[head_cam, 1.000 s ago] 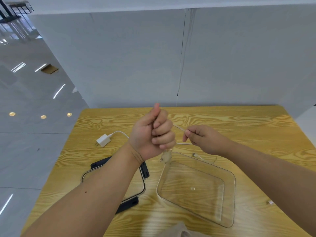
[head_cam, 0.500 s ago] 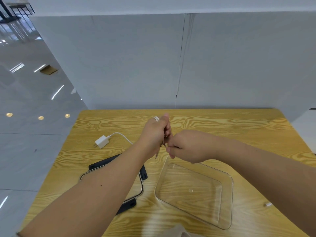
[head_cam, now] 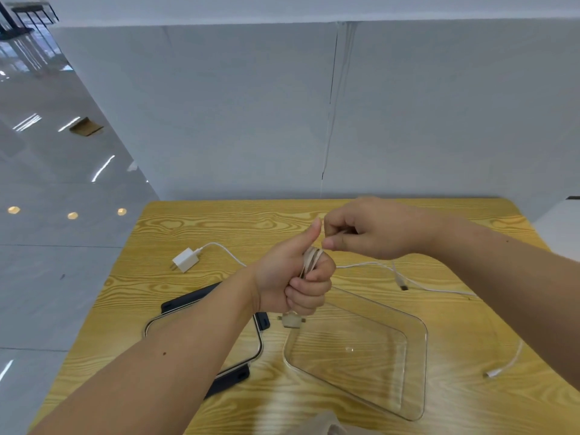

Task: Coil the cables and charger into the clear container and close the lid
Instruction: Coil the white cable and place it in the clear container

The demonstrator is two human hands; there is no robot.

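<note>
Looping in several turns over the curled fingers of the left hand [head_cam: 295, 279], thumb raised, a beige cable [head_cam: 311, 259] is gripped in the fist. Its multi-head connector [head_cam: 290, 320] hangs just below. The right hand [head_cam: 372, 235] pinches the cable's thin free strand just beside the left thumb. Beneath the hands, the clear container [head_cam: 426, 356] sits open and holds nothing, with its lid [head_cam: 188, 304] flat to the left. On the wooden table [head_cam: 219, 221] lie 1 white charger [head_cam: 185, 260] and its white cable [head_cam: 370, 264].
</note>
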